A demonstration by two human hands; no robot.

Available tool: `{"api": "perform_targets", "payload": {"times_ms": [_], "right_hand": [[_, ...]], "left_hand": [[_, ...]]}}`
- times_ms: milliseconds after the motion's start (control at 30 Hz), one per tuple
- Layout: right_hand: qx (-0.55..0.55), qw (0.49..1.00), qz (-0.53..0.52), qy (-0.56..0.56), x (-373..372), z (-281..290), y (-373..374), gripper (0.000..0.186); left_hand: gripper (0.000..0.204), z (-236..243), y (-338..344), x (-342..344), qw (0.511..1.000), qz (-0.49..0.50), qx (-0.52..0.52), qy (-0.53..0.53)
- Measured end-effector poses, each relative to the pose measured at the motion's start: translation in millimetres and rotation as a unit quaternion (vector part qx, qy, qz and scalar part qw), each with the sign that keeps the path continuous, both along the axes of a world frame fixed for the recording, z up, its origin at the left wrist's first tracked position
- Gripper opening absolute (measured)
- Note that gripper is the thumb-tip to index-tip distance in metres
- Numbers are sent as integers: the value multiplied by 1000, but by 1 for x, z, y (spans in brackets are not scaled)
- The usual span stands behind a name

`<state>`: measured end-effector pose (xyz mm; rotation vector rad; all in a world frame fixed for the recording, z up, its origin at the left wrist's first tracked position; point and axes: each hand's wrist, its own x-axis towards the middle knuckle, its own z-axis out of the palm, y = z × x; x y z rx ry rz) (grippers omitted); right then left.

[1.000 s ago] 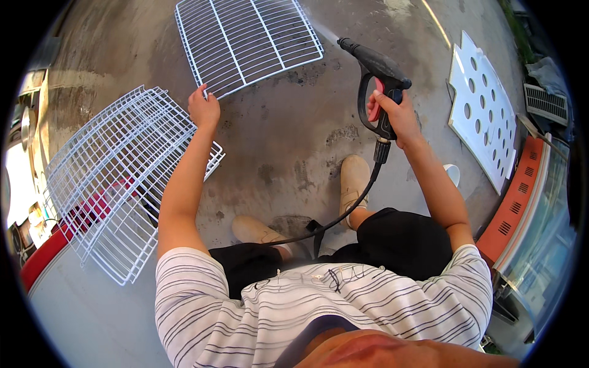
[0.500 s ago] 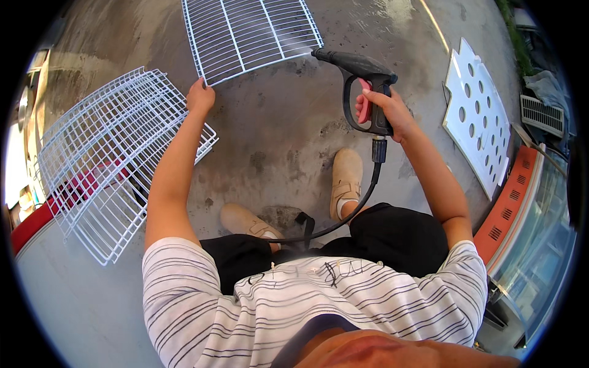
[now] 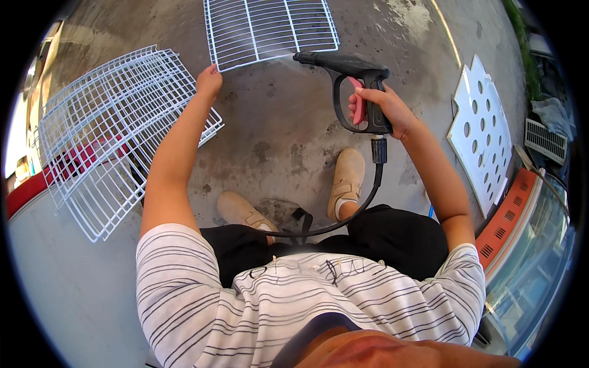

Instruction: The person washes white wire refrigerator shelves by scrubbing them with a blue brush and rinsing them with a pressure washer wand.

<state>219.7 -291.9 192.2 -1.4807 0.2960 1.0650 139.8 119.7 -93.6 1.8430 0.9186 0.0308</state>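
Note:
My left hand point(image 3: 210, 81) is closed on the near left corner of a white wire shelf point(image 3: 250, 27), which reaches past the top edge of the view. In my right hand point(image 3: 392, 110) is a black pressure washer gun point(image 3: 343, 61), its nozzle pointing left at the shelf. The fingers wrap the grip around the red trigger point(image 3: 358, 101). A pale spray leaves the nozzle and crosses the shelf's near edge. From the gun's base a black hose point(image 3: 375, 178) curves down and left across my legs.
Other white wire racks point(image 3: 123, 116) lie stacked at the left, above a red-edged grey surface point(image 3: 67, 270). A white panel with round holes point(image 3: 478, 132) stands at the right. Beside it are an orange-trimmed glass case point(image 3: 527, 245) and a vent grille point(image 3: 546, 140). My shoes point(image 3: 346, 178) rest on wet concrete.
The held shelf and my left hand have shifted right and slightly up. The gun's nozzle has moved a little left, and its spray now falls across the shelf further left.

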Motion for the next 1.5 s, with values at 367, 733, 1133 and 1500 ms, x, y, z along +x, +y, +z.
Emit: {"api": "perform_targets", "payload": {"times_ms": [367, 733, 1133, 1500], "right_hand": [[-1, 993, 121, -15, 6, 1, 49, 27], [32, 988, 149, -38, 9, 9, 78, 30], [16, 977, 177, -116, 0, 7, 94, 30], [-13, 953, 239, -188, -5, 32, 123, 29]], "left_hand": [[23, 39, -5, 11, 952, 185, -231, 76], [13, 35, -18, 11, 938, 255, -230, 55], [20, 28, -6, 8, 891, 304, -337, 31], [11, 7, -21, 16, 946, 252, -204, 10]]}}
